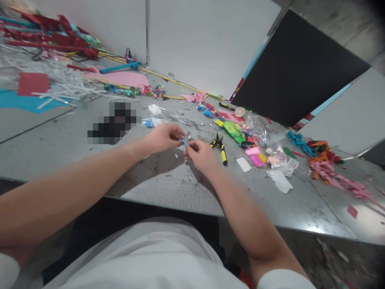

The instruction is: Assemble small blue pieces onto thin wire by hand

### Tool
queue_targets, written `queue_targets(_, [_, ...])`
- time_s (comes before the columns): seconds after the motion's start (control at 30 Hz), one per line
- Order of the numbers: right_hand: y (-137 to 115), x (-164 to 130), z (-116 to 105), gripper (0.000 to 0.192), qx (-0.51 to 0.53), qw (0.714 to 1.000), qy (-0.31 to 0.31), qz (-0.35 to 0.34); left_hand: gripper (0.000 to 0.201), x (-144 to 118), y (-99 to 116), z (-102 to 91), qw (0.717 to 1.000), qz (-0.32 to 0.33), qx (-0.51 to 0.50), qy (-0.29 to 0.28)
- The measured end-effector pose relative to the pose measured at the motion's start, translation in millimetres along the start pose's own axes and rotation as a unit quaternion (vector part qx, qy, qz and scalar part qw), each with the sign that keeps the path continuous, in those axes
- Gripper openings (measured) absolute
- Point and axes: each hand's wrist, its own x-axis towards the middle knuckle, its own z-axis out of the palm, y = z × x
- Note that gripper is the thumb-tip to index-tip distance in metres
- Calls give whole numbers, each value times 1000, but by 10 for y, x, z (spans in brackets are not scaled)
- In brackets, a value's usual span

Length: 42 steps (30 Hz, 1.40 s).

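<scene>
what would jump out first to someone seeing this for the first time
The left hand and right hand meet mid-table, pinching a small blue piece between them. Just right lie yellow-handled pliers, and a large black board leans at the far right.

Grey scuffed counter (pixel 168 188) under the hands, white wall panels (pixel 207 44) beyond them, black board (pixel 297 68) leaning to their right, grey panel (pixel 345 116) past it, debris-strewn floor (pixel 337 257) below right, even indoor light
</scene>
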Motion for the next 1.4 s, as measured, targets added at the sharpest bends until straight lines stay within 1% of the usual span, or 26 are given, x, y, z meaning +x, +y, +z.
queue_targets(0.07, [-18,-20,-6,15,14,1000,-12,-17,27,6,-8,-2,1000,4,-2,8])
queue_targets(0.13, [-27,-31,-12,21,23,999,-26,-27,25,2,-4,-9,1000,7,-13,-2])
queue_targets(0.27, [-17,-26,-19,30,24,999,-37,-20,17,-22,40,-37,1000,9,-1,-21])
queue_targets(0.33, [-5,-18,-25,30,6,999,-24,-27,17,-37,70,-53,1000,6,5,-28])
queue_targets(0.43, [15,1,-44,29,-29,999,12,-40,23,-51,99,-67,999,-8,-2,-46])
queue_targets(0.53, [41,31,-68,33,-59,996,43,-44,25,-58,98,-63,997,-21,-23,-72])
queue_targets(0.63, [69,55,-74,34,-82,993,65,-54,25,-66,92,-53,993,-15,-54,-101])
queue_targets(0.73, [78,45,-53,27,-71,995,37,-58,29,-77,101,-54,992,-9,-70,-108])
queue_targets(0.8, [65,21,-38,23,-63,996,11,-61,27,-79,104,-59,992,-9,-72,-102])
queue_targets(0.93, [25,-15,-40,24,-27,997,-17,-70,23,-68,96,-51,990,-22,-91,-105])
queue_targets(1.03, [17,-5,-54,21,21,997,-29,-70,22,-66,107,-28,983,-35,-111,-141])
queue_targets(1.1, [26,10,-53,21,38,997,-30,-60,20,-74,127,-20,980,-25,-103,-170])
queue_targets(1.17, [39,21,-42,23,46,997,-34,-42,19,-81,140,-25,980,-8,-85,-178])
queue_targets(1.27, [58,23,-17,27,54,997,-43,-28,18,-79,124,-46,985,0,-66,-160])
queue_targets(1.4, [59,10,0,34,76,994,-69,-39,13,-51,62,-79,990,-22,-65,-120])
